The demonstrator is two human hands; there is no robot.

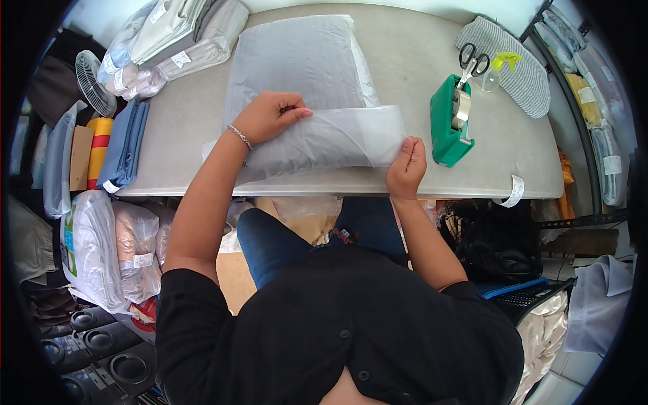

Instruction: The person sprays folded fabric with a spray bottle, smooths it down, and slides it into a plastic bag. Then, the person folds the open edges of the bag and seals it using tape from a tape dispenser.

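Observation:
A grey folded cloth in a clear plastic bag [290, 61] lies on the table in front of me, its near part doubled over into a flap. My left hand [273, 115] rests over the flap's upper edge, thumb and fingers closed in a pinch on the plastic. At the flap's right end, my right hand [408, 169] is closed on the corner of the bag, thumb on top. The empty plastic end [381, 131] stretches pale between the hands. To the right of my right hand stands a green tape dispenser [445, 128] with a roll of tape.
Scissors [472, 64] stand in the dispenser. Behind are a spray bottle [496, 73] and striped cloth [503, 61]. Bagged garments [182, 40] fill the table's back left, blue folded fabric [125, 145] its left edge. A label strip [515, 192] hangs over the front edge.

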